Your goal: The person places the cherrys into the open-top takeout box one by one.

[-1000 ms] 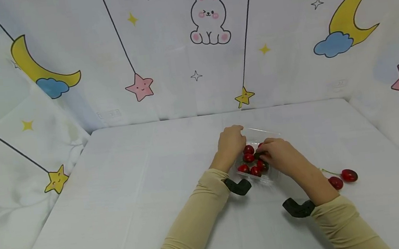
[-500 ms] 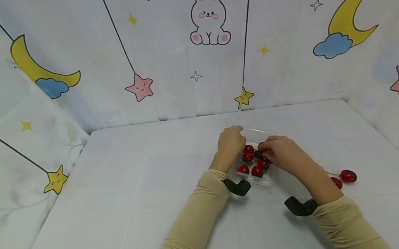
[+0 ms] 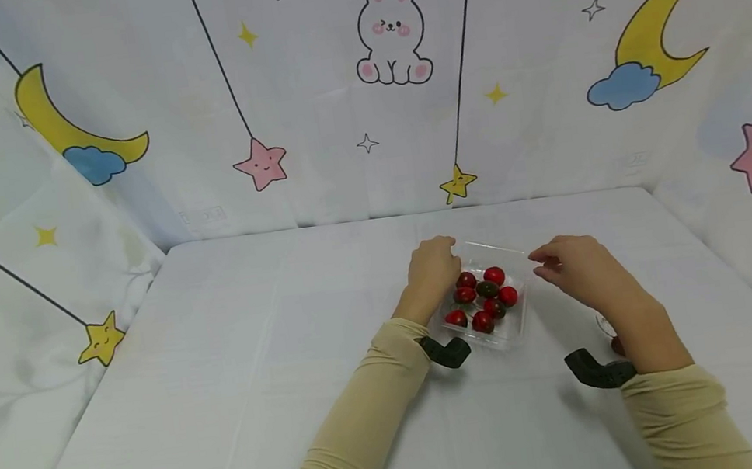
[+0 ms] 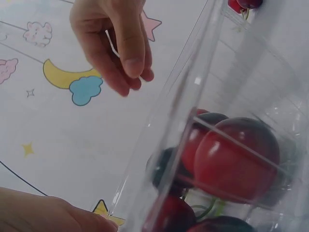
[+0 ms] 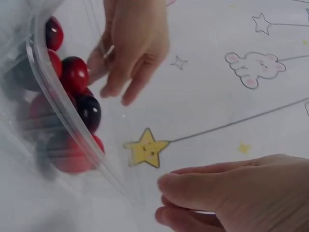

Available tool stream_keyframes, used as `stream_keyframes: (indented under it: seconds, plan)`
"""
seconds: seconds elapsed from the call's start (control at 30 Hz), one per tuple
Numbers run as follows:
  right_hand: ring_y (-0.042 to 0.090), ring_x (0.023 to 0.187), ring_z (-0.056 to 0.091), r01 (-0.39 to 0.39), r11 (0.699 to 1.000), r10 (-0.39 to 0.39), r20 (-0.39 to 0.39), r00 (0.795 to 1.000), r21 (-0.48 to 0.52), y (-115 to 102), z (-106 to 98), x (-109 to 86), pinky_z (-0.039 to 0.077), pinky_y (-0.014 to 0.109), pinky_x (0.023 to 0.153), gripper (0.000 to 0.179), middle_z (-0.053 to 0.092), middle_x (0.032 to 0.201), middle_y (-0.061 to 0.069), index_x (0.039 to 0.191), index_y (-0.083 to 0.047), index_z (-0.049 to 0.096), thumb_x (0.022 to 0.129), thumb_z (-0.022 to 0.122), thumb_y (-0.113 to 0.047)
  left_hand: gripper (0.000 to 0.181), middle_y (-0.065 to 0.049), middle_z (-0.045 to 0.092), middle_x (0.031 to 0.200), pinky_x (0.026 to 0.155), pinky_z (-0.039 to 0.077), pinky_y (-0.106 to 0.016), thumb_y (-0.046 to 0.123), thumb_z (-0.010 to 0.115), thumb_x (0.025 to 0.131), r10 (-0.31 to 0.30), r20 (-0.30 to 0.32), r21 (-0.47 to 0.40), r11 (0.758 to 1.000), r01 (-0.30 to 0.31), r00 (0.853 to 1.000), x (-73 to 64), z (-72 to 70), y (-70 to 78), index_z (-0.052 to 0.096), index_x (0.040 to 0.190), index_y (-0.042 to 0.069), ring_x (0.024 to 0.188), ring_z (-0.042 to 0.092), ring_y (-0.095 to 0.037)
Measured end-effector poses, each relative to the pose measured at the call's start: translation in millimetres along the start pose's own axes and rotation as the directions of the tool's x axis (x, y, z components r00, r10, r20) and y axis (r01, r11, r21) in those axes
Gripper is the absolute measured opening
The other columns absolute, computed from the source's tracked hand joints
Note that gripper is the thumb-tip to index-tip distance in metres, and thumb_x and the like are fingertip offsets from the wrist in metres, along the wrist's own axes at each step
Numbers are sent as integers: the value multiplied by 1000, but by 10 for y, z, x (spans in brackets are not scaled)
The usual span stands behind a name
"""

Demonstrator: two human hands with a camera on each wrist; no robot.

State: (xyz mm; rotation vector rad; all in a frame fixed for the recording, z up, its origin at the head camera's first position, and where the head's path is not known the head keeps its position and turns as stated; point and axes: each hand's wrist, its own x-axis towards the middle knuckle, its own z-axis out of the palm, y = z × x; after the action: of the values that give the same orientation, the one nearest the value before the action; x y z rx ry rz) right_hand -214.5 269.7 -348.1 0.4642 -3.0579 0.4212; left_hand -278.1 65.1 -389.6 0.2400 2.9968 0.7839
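Several red cherries [image 3: 482, 321] and a darker one [image 3: 487, 289] lie in a clear plastic box [image 3: 517, 327] on the table. My left hand [image 3: 433, 273] holds the box at its far left edge; the left wrist view shows its fingertips at the rim. To the right of the box, my right hand [image 3: 580, 268] hovers with nothing in it, its fingers loosely bent and apart from the rim. Green stems show among the cherries in the left wrist view. A loose cherry [image 3: 617, 346] on the table is mostly hidden behind my right forearm.
White cloth covers the table [image 3: 280, 371]. A patterned curtain [image 3: 313, 62] with moons, stars and a rabbit hangs behind it and at both sides. Each wrist carries a black camera mount [image 3: 448, 351]. The left wrist view shows loose cherries [image 4: 249, 4] outside the box.
My right hand has let go of a cherry in the box and moved right, clear of the rim. Its forearm now covers most of the loose cherries. My left hand stays at the box.
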Motion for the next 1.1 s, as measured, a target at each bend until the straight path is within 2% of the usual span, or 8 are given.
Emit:
stream_keyframes:
  seconds: [0.13,0.3,0.43,0.63,0.77,1.0,1.1]
  plan:
    - [34,92,65,-38,999,36,100,994,25,113,-74,-38,53,47,78,30,69,102,21,112,5,66,87,65,-12,38,-1,65,125,51,43,-21,19,56,93,-1,6,-10,1000,2,1000,0,-1,0,59,131,16,75,59,-15]
    - [32,88,64,-82,996,76,211,975,20,244,-124,-87,53,45,75,32,69,97,19,111,6,65,85,67,-13,37,-2,65,125,46,41,-20,19,56,94,-3,13,-20,1000,4,1000,-2,-2,-1,58,131,15,70,57,-14]
    - [30,88,62,-120,993,112,283,953,13,319,-147,-139,52,45,77,33,69,96,16,109,5,66,83,69,-14,38,-2,65,125,46,41,-20,18,55,94,-2,16,-20,1000,2,1000,1,5,-3,58,131,15,70,57,-14]
    - [26,87,60,-184,983,164,396,904,14,391,-141,-191,51,44,75,30,67,93,12,106,2,66,81,71,-15,37,-2,65,125,46,41,-19,17,55,94,6,11,-25,1000,-6,1000,9,17,-19,58,131,15,69,57,-14]
    - [25,86,59,-209,978,188,426,885,2,422,-109,-188,50,43,73,26,66,92,11,102,-1,67,80,72,-14,37,-2,65,125,45,41,-20,17,55,94,11,11,-29,1000,-11,1000,7,16,-26,58,131,14,67,57,-14]
    - [26,85,59,-245,969,232,451,862,-31,467,-73,-187,50,44,71,22,66,89,10,98,-1,67,79,72,-10,38,-2,64,126,50,42,-20,17,55,94,4,11,-30,1000,-4,1000,10,16,-18,58,131,15,76,59,-15]
    - [26,84,59,-242,970,231,456,860,-35,478,-67,-195,49,44,71,20,66,88,10,96,-2,68,78,72,-9,37,-2,64,127,50,43,-20,17,54,94,7,11,-33,999,-7,1000,10,20,-18,58,131,15,78,60,-15]
